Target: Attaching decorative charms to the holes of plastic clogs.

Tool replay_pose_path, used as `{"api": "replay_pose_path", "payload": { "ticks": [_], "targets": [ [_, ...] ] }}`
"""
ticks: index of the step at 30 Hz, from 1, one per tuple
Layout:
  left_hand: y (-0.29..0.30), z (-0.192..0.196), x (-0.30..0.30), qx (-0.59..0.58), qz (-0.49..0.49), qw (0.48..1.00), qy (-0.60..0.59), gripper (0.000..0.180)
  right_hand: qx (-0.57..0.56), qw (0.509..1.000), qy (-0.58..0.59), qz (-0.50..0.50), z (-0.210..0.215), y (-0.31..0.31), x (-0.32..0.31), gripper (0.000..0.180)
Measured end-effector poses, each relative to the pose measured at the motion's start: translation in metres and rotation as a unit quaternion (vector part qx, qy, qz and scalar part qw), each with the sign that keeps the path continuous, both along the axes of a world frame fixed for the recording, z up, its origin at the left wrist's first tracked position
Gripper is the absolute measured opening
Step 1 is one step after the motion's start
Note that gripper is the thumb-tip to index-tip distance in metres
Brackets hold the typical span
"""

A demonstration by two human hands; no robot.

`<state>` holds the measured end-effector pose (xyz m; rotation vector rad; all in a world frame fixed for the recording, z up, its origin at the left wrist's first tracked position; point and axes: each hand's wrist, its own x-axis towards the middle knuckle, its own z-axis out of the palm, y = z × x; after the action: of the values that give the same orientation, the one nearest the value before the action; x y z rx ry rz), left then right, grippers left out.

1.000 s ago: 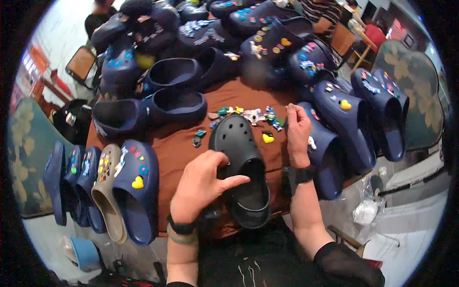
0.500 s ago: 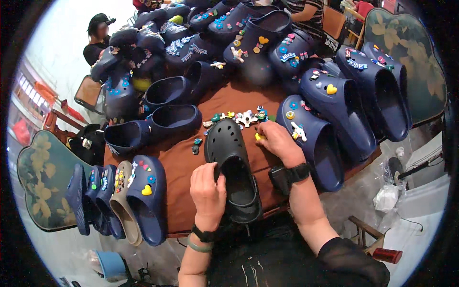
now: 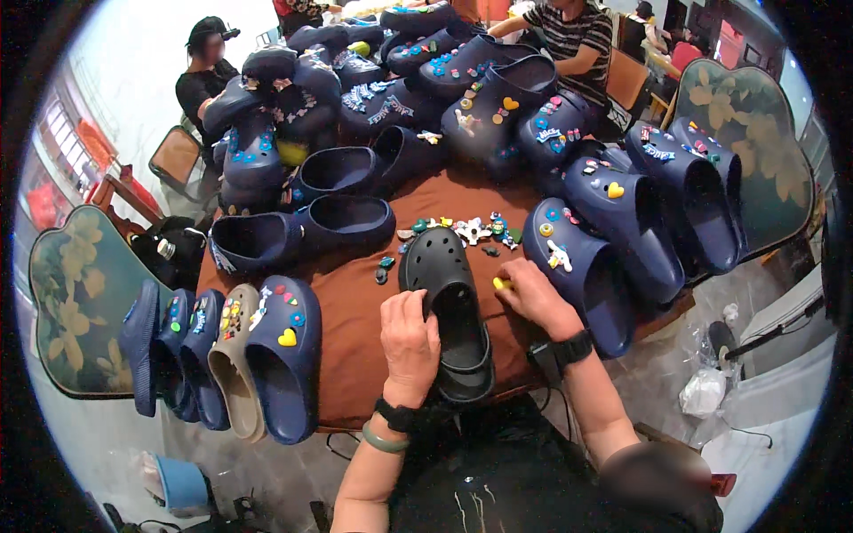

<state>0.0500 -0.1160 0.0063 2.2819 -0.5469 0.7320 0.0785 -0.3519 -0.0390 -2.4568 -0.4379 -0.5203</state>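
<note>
A black clog (image 3: 439,258) with holes in its upper lies in front of me, toe pointing away. My left hand (image 3: 409,342) grips its left side at the opening, thumb toward the inside. To the right of the clog, my right hand (image 3: 535,300) pinches a small yellow charm (image 3: 503,283) between its fingertips, apart from the shoe. Beyond the toe lies a row of small colourful shoe charms (image 3: 471,231). A couple of dark charms (image 3: 384,269) rest left of the clog.
Navy clogs with charms (image 3: 582,266) line the right side and pile up at the back. Plain navy clogs (image 3: 351,222) and a beige clog (image 3: 235,373) stand at left on the brown tablecloth (image 3: 355,355). Two chair backs (image 3: 89,302) flank the table. People sit beyond it.
My right hand has drawn back from the row of charms toward me, with the yellow charm in its fingers. My left hand keeps its grip on the clog. The whole view has shifted slightly.
</note>
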Motion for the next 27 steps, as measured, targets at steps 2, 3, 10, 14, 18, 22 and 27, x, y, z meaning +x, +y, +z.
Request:
{"api": "replay_pose_path", "payload": {
  "ticks": [2,3,10,14,18,22,27],
  "targets": [
    [-0.001,-0.001,0.0,0.006,0.006,1.0,-0.003,0.034,0.005,1.0,0.01,0.003,-0.001,-0.001,-0.015,0.023],
    [-0.001,-0.002,-0.001,0.015,0.013,1.0,-0.004,0.034,0.003,1.0,0.01,0.001,0.0,0.0,-0.02,0.023],
    [-0.006,0.004,0.007,0.1,0.016,0.994,0.03,0.029,0.13,0.983,0.129,-0.032,0.002,0.008,-0.04,0.019],
    [0.003,-0.008,0.019,0.074,-0.008,0.996,-0.04,0.025,0.488,0.821,0.292,0.041,0.025,0.004,-0.075,0.016],
    [0.008,0.003,0.014,0.045,0.006,0.999,0.001,0.018,0.491,0.802,0.323,0.107,0.039,-0.029,-0.144,0.01],
    [0.003,0.005,0.011,0.056,0.012,0.998,0.017,0.016,0.556,0.751,0.345,0.087,0.039,-0.048,-0.199,0.012],
    [0.0,0.007,0.006,0.04,0.02,0.999,0.0,0.015,0.64,0.656,0.37,0.156,0.059,0.007,-0.184,0.011]
  ]
}}
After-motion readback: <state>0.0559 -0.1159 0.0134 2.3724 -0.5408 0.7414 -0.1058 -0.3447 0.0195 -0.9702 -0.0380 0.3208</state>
